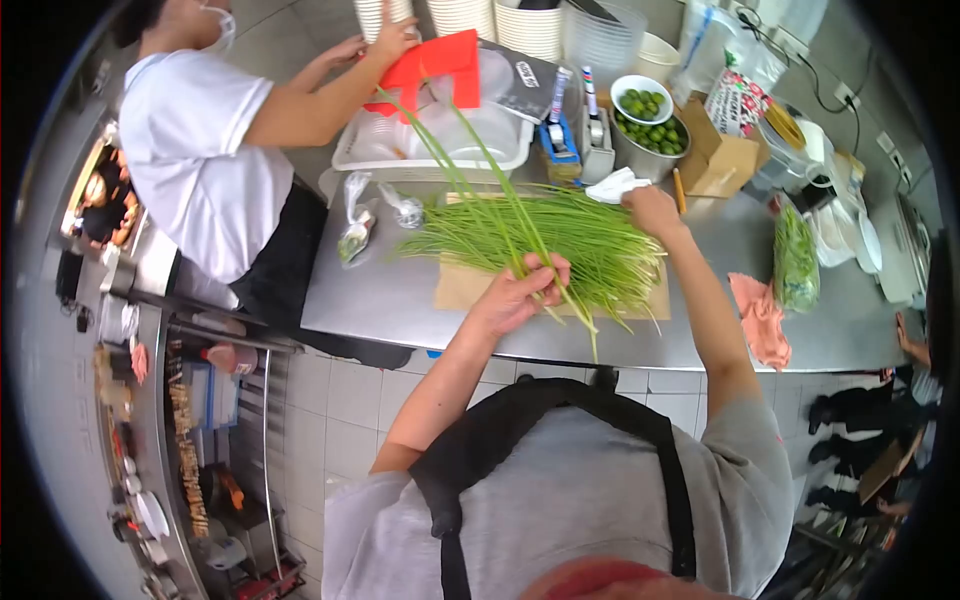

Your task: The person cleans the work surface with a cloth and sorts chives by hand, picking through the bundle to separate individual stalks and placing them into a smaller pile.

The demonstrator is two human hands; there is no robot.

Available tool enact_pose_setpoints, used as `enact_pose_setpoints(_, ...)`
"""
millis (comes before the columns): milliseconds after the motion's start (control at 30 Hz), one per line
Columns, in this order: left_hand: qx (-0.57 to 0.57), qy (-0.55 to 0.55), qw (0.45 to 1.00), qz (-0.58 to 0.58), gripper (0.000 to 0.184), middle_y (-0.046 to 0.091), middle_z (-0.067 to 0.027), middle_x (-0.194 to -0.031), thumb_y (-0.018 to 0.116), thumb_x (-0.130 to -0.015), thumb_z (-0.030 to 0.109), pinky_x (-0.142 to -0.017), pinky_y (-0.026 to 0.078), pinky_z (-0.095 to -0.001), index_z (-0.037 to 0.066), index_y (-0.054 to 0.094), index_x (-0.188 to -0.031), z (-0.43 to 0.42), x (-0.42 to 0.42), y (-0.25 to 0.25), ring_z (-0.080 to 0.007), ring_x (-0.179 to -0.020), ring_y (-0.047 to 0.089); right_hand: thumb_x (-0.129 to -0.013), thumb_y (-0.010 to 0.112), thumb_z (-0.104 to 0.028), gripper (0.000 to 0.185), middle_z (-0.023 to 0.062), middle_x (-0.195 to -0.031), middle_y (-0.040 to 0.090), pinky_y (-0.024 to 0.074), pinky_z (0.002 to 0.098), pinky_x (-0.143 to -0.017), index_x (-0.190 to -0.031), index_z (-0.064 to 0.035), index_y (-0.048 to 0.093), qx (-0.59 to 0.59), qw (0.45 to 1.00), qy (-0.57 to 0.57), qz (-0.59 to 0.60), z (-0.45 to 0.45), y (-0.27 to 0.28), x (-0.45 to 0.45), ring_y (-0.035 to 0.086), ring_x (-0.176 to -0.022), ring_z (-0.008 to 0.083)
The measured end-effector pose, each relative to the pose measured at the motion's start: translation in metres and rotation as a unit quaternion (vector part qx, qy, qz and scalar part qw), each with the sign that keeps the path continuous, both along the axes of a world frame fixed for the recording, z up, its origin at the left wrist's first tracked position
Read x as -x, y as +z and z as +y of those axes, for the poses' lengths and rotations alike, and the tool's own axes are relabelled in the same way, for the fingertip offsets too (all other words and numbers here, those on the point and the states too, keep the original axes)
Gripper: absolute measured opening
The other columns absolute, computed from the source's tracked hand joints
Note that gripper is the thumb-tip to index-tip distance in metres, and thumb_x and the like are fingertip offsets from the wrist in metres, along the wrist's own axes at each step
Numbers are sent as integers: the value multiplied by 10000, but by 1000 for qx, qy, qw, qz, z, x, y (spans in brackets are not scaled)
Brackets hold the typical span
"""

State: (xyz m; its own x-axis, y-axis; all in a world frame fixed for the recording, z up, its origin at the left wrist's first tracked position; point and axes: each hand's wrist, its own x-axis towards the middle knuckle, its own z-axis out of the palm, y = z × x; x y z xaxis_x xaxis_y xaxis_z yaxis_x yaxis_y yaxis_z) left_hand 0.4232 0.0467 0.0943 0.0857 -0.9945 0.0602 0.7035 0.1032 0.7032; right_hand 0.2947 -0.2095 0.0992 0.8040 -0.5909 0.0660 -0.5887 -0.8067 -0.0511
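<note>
Reddish and blurred, a shape (620, 580) at the bottom edge of the head view lies nearest the camera; past it come your grey shirt (600, 490) and black apron (560, 402). Your left hand (527, 292) holds a few long green stalks (508, 192), pinched between thumb and bent fingers near their lower ends. They slant over the green pile (555, 230), which lies on a brown sheet (455, 290) on the steel counter (370, 295). Light pressure should serve you best, since such thin stems probably crease easily; mind the far tips, which overlap the red folder (437, 66) in view. Gathering the lower ends level would likely make the 2 or more stalks easier to control.

Your left elbow is bent, forearm angled inward. Your right arm reaches farther, nearly straight; the right hand (655, 212) curls down beside a white cloth (615, 186), but whether it grips that cannot be told.
</note>
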Motion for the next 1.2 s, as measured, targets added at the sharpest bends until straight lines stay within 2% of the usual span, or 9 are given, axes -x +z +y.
enact_pose_setpoints(100, 16, 1, 1000, -7, 170, 533, -75, -870, 555, -814, 155, -616, 374, -258, 84, 542, -968, -7, 0, -1, -143, -737, 468, -675, 561, -135, 91, 124, -774, 604, 469, 405, -659, -740, -134, 624, 3, 1000, -3, -3, -2, 2, 6, 589, -742, 305)
enact_pose_setpoints(167, 26, 55, 998, 13, 165, 541, -68, -864, 537, -829, 133, -589, 406, -221, 50, 544, -970, -11, 4, 0, -113, -714, 498, -695, 528, -176, 111, 130, -712, 591, 454, 417, -625, -685, -102, 609, 12, 994, 9, -105, -4, 2, 12, 574, -702, 325)
enact_pose_setpoints(233, 18, 54, 998, 28, 162, 541, -64, -862, 530, -832, 127, -579, 406, -221, 49, 541, -974, -19, 4, -3, -112, -723, 502, -707, 533, -187, 129, 135, -659, 579, 432, 373, -578, -715, -72, 590, -132, 978, 1, -160, -8, 23, 18, 560, -630, 286)
enact_pose_setpoints(267, 16, 67, 997, 34, 160, 542, -60, -860, 523, -836, 121, -569, 406, -220, 48, 539, -977, -21, 6, -6, -111, -732, 507, -702, 556, -173, 121, 80, -644, 589, 423, 308, -568, -730, -59, 587, -206, 960, 9, -191, -17, 19, 23, 547, -588, 192)
enact_pose_setpoints(333, -11, 60, 997, 52, 161, 540, -54, -857, 520, -838, 120, -567, 404, -221, 51, 537, -982, -31, 14, -4, -108, -728, 504, -725, 591, -84, 77, -18, -701, 603, 399, 216, -553, -780, -31, 595, -446, 839, -28, -311, -8, 36, 35, 504, -620, 55)
enact_pose_setpoints(433, -23, 83, 995, 54, 168, 536, -44, -851, 516, -840, 121, -565, 400, -221, 51, 534, -992, -43, 16, 0, -102, -719, 497, -740, 588, -68, 76, 0, -712, 609, 387, 191, -546, -805, -29, 593, -493, 810, -13, -317, -3, 55, 45, 493, -611, 43)
enact_pose_setpoints(767, -45, 69, 996, 21, 282, 512, -7, -807, 526, -840, 136, -556, 377, -210, 42, 493, -1104, -76, 41, 14, -70, -693, 471, -733, 630, -105, 150, 15, -721, 604, 363, 179, -506, -847, -17, 588, -536, 785, 2, -310, 32, 68, 34, 476, -582, 29)
enact_pose_setpoints(833, -27, 94, 995, 36, 290, 511, 8, -773, 534, -836, 136, -536, 375, -194, 44, 491, -1107, -82, 45, 14, -59, -658, 468, -709, 650, -104, 144, -1, -698, 587, 375, 188, -535, -815, -25, 593, -409, 873, 105, -243, 45, 62, 23, 484, -595, 32)
enact_pose_setpoints(1200, -47, 152, 987, 2, 125, 513, 32, -709, 586, -795, 97, -479, 360, -181, 60, 547, -908, -79, 41, 10, -46, -596, 477, -762, 608, -114, 111, -3, -674, 587, 409, 212, -599, -792, -8, 602, -356, 894, 13, -272, 85, 48, 51, 500, -626, 42)
